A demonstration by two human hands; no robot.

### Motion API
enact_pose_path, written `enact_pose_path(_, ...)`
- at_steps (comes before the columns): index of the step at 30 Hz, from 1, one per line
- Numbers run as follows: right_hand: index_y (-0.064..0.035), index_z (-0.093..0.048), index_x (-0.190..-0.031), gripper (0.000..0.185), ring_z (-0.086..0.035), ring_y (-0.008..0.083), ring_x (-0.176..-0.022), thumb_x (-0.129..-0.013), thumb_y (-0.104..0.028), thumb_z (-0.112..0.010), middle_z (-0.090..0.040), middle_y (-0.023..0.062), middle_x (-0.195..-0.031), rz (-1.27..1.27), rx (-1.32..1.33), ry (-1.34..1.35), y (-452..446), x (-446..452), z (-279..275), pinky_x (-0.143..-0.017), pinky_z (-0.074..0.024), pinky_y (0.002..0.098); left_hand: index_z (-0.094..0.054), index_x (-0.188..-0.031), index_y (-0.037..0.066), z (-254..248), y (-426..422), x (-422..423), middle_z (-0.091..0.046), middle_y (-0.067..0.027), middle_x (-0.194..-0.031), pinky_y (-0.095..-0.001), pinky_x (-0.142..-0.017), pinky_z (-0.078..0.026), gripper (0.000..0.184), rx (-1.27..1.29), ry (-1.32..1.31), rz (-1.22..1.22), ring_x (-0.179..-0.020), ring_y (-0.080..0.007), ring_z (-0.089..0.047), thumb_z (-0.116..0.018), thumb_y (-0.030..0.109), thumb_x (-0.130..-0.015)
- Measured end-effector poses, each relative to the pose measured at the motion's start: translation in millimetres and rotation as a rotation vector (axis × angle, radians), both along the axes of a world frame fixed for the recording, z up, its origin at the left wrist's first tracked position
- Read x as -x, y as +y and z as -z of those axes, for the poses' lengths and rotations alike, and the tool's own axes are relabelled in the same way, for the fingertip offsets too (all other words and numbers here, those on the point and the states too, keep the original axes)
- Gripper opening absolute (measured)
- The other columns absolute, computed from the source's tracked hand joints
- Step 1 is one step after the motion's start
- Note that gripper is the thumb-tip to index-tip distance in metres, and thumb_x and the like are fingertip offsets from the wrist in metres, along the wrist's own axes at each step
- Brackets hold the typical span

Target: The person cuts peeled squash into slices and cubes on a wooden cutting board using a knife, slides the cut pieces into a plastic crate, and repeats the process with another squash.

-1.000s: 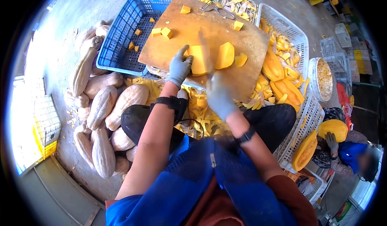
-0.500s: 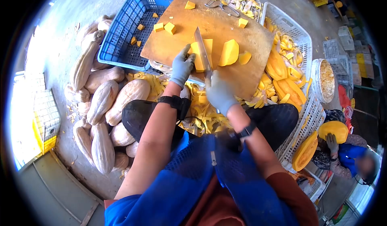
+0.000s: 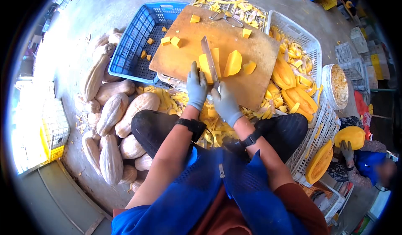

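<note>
My right hand (image 3: 226, 103), in a grey glove, is closed round the handle of a long knife (image 3: 210, 57). Its blade crosses a peeled pumpkin chunk (image 3: 204, 66), with a cut strip on the blade's right side. My left hand (image 3: 197, 88), also gloved, has its fingers stretched out along the chunk's left edge, seemingly touching it. Both pieces rest on a wooden cutting board (image 3: 180, 52). A larger pumpkin wedge (image 3: 233, 63) and a thin slice (image 3: 249, 67) lie right of the knife. Several pumpkin cubes (image 3: 176, 41) are scattered toward the board's far side.
A blue crate (image 3: 121, 52) holding a few cubes adjoins the board's left. Whole pumpkins (image 3: 112, 113) are piled on the floor. Peeled pumpkin halves (image 3: 299, 101) and peelings fill a white crate (image 3: 316, 46). A peeler-like metal tool (image 3: 226, 19) lies far back. Another person (image 3: 368, 163) holds pumpkin at right.
The knife stays in the chunk, its blade slightly more upright. My left fingers have straightened from a bent grip along the chunk's edge. The whole view has shifted slightly.
</note>
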State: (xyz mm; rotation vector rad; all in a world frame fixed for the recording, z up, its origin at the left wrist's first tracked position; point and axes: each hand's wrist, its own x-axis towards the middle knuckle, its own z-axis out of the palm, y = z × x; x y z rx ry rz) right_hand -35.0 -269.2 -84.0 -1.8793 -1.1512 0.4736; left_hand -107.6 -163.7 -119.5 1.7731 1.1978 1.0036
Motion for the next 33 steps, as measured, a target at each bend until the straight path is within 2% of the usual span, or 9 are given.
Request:
enact_pose_path(5,-0.0019,-0.048,-0.103,0.026,-0.061,0.0436,-0.068,-0.092,-0.025,-0.054,-0.063,0.0261,-0.076,0.015,0.104,0.034,-2.8,-19.6,-23.6,-0.060,-0.0483,0.0493,-0.044,-0.136,0.007,-11.5,-15.7,-15.1,-0.055,-0.0193,-0.120,-0.0447,-0.093,-0.042,0.059,-0.076,0.212,0.055,-0.108,-0.0391,-0.050,-0.061,0.017,-0.080)
enact_pose_path(8,-0.0011,-0.047,-0.101,0.024,-0.062,0.0362,-0.058,-0.092,-0.023,-0.054,-0.061,0.0222,-0.067,0.082,0.268,0.670,0.4,-23.1,-44.1,-0.052,-0.0482,0.0440,-0.045,-0.136,0.006,-11.2,-1.4,-17.5,-0.056,-0.0191,-0.123,-0.0446,-0.094,-0.042,0.060,-0.143,0.364,0.102,-0.108,-0.0402,-0.050,-0.063,0.020,-0.080)
enact_pose_path(11,0.0002,-0.047,-0.100,0.023,-0.061,0.0290,-0.052,-0.092,-0.021,-0.054,-0.058,0.0184,-0.061,0.116,0.211,0.740,-1.8,-20.8,-55.6,-0.047,-0.0463,0.0401,-0.045,-0.134,0.007,-6.5,25.8,-13.2,-0.057,-0.0167,-0.120,-0.0438,-0.091,-0.043,0.058,-0.155,0.392,0.143,-0.104,-0.0394,-0.052,-0.062,0.020,-0.080)
enact_pose_path(14,0.0009,-0.047,-0.101,0.023,-0.061,0.0343,-0.055,-0.092,-0.019,-0.054,-0.059,0.0203,-0.064,0.107,0.039,0.489,-5.0,-27.6,-51.5,-0.049,-0.0459,0.0432,-0.045,-0.133,0.004,0.3,28.6,-10.5,-0.058,-0.0195,-0.117,-0.0439,-0.089,-0.044,0.054,-0.170,0.236,0.091,-0.100,-0.0400,-0.052,-0.059,0.019,-0.083)
enact_pose_path(18,0.0001,-0.048,-0.103,0.022,-0.062,0.0403,-0.064,-0.092,-0.018,-0.055,-0.060,0.0237,-0.071,0.071,-0.029,0.153,-3.8,-47.3,-63.4,-0.053,-0.0460,0.0447,-0.034,-0.140,0.003,-13.6,-5.7,-16.8,-0.049,-0.0219,-0.129,-0.0449,-0.099,-0.037,0.078,-0.188,0.492,0.005,-0.117,-0.0404,-0.045,-0.067,0.036,-0.077)
enact_pose_path(19,0.0000,-0.049,-0.103,0.022,-0.061,0.0414,-0.066,-0.092,-0.017,-0.055,-0.060,0.0246,-0.072,0.071,-0.006,0.166,-3.5,-49.9,-69.6,-0.055,-0.0463,0.0448,-0.029,-0.143,0.004,-10.2,-2.8,-18.1,-0.040,-0.0234,-0.138,-0.0499,-0.105,-0.030,0.095,-0.032,0.448,0.049,-0.128,-0.0412,-0.035,-0.072,0.044,-0.069)
enact_pose_path(23,0.0009,-0.049,-0.105,0.023,-0.061,0.0423,-0.070,-0.092,-0.017,-0.055,-0.061,0.0256,-0.076,0.106,-0.015,0.182,-5.2,-51.6,-72.9,-0.057,-0.0464,0.0438,-0.025,-0.147,0.016,-43.1,-6.3,-29.1,-0.018,-0.0290,-0.148,-0.0652,-0.106,-0.016,0.104,-0.019,0.613,0.184,-0.137,-0.0481,-0.018,-0.073,0.052,-0.062)
enact_pose_path(30,0.0028,-0.049,-0.108,0.026,-0.060,0.0345,-0.064,-0.092,-0.017,-0.055,-0.059,0.0224,-0.074,0.179,0.007,0.282,-18.4,-56.8,-69.9,-0.058,-0.0454,0.0412,-0.047,-0.133,0.034,-53.2,-2.1,-52.6,-0.027,-0.0233,-0.147,-0.0728,-0.102,-0.009,0.070,-0.249,0.703,0.384,-0.138,-0.0485,-0.017,-0.070,0.045,-0.068)
enact_pose_path(33,0.0021,-0.049,-0.107,0.024,-0.060,0.0332,-0.065,-0.092,-0.016,-0.055,-0.059,0.0221,-0.075,0.189,0.001,0.244,-24.1,-60.1,-77.5,-0.059,-0.0455,0.0411,-0.055,-0.121,0.030,-31.6,20.4,-38.7,-0.036,-0.0140,-0.146,-0.0659,-0.103,-0.024,0.056,-0.486,0.747,0.493,-0.136,-0.0387,-0.028,-0.070,0.035,-0.067)
